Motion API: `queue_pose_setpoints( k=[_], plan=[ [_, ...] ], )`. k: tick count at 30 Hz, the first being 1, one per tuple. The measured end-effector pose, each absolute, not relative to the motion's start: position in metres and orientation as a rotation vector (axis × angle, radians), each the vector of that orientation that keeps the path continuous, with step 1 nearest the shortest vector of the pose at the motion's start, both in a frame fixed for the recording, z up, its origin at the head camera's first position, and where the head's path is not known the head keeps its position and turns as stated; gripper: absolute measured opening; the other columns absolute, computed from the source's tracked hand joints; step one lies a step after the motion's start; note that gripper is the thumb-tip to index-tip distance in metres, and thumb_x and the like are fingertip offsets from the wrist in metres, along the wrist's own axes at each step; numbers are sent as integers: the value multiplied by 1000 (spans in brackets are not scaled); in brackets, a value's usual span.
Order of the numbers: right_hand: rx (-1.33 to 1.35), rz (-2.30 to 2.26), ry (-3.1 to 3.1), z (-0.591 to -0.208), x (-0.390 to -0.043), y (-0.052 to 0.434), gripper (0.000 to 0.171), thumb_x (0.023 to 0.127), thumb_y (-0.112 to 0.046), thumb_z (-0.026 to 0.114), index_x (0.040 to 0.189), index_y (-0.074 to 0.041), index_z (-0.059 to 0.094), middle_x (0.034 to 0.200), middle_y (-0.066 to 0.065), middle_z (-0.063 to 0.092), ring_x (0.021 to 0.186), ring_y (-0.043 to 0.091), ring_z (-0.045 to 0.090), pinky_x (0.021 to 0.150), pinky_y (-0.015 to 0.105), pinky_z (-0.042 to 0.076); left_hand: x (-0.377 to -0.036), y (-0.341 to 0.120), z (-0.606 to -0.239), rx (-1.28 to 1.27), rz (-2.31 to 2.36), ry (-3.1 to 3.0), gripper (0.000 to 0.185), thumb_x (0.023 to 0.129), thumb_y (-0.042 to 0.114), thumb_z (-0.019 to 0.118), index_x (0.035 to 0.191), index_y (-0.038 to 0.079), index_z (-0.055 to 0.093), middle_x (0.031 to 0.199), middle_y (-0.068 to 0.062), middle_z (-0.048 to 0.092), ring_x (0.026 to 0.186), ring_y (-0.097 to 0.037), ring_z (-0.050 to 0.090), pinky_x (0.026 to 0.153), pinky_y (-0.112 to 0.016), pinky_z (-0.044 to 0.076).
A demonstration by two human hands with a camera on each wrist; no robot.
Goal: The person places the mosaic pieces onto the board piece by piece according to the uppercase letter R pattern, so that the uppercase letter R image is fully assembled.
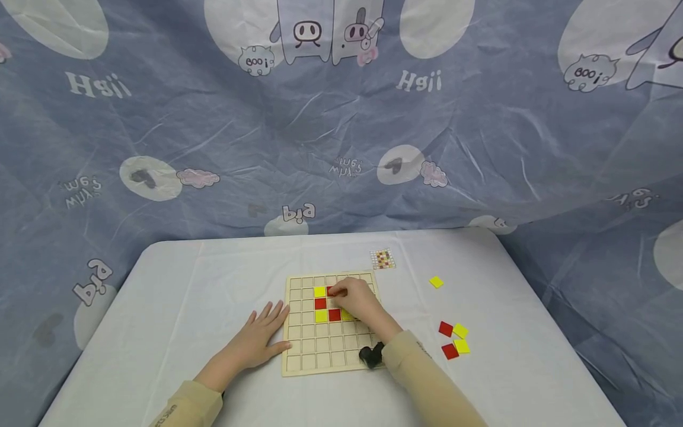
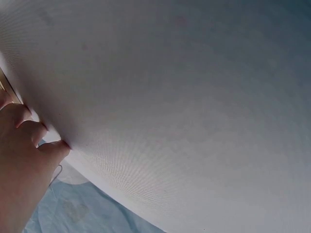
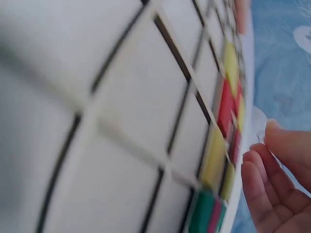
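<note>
Head view: evenly lit, soft diffuse light, sharp throughout; only faint shadows beneath the hands on the counter (image 1: 176, 308); no glare; mild wide-angle bending at the edges. Left wrist view: very close, the counter a pale featureless blur shading darker toward the upper right. Right wrist view: grid board (image 3: 146, 121) smeared by motion blur, strongly curved by the lens; fingers (image 3: 265, 194) moderately sharp.
</note>
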State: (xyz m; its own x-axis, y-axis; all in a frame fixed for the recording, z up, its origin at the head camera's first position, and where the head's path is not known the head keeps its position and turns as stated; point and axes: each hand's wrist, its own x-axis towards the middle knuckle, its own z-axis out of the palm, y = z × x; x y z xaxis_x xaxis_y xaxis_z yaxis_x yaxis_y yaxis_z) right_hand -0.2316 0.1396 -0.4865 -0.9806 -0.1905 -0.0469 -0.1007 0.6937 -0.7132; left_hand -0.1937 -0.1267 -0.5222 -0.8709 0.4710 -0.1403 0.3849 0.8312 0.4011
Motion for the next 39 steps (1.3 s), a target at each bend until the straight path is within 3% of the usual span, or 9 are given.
queue_pose_setpoints(
  k=[7, 14, 24, 28, 32, 39],
  plan=[
    [-82, -1304, 2764, -476, -217, 191, 20, 89, -14, 73, 109, -10, 75, 102, 0, 73, 88, 13, 67, 76, 29, 57, -195, -126, -522, 675, 532, 2786, 82, 91, 52, 63, 155, 13, 31, 163, -11, 25, 152, -38, 16, 120, -63, 15],
    [108, -1258, 2864, -474, -198, 258, 21, 90, -14, 72, 110, -8, 74, 106, 6, 74, 91, 18, 67, 76, 32, 58, -195, -125, -521, 667, 532, 2783, 82, 91, 53, 63, 155, 13, 32, 163, -11, 25, 152, -37, 16, 120, -63, 14],
    [296, -1113, 2841, -495, -162, 318, 19, 88, -20, 75, 103, -8, 72, 97, 7, 69, 75, 18, 56, 63, 24, 53, -194, -127, -520, 680, 545, 2785, 81, 91, 51, 63, 155, 11, 32, 162, -12, 26, 151, -39, 16, 120, -64, 14],
    [260, -1039, 2877, -502, -152, 331, 22, 84, -19, 79, 102, -8, 71, 100, 8, 69, 84, 20, 59, 76, 35, 57, -192, -126, -521, 674, 558, 2777, 81, 92, 51, 63, 155, 11, 32, 162, -12, 26, 151, -39, 16, 120, -63, 14],
    [218, -960, 2899, -503, -146, 338, 33, 79, -18, 83, 105, -6, 69, 106, 11, 67, 99, 27, 59, 93, 51, 52, -192, -126, -521, 672, 566, 2778, 80, 92, 50, 63, 155, 11, 32, 162, -12, 26, 151, -39, 16, 120, -63, 14],
    [245, -898, 2879, -502, -144, 342, 34, 77, -14, 84, 105, -4, 68, 101, 9, 65, 95, 25, 58, 89, 48, 54, -192, -126, -522, 677, 563, 2785, 81, 92, 51, 63, 155, 11, 31, 162, -12, 26, 151, -39, 16, 120, -64, 14]
  ],
)
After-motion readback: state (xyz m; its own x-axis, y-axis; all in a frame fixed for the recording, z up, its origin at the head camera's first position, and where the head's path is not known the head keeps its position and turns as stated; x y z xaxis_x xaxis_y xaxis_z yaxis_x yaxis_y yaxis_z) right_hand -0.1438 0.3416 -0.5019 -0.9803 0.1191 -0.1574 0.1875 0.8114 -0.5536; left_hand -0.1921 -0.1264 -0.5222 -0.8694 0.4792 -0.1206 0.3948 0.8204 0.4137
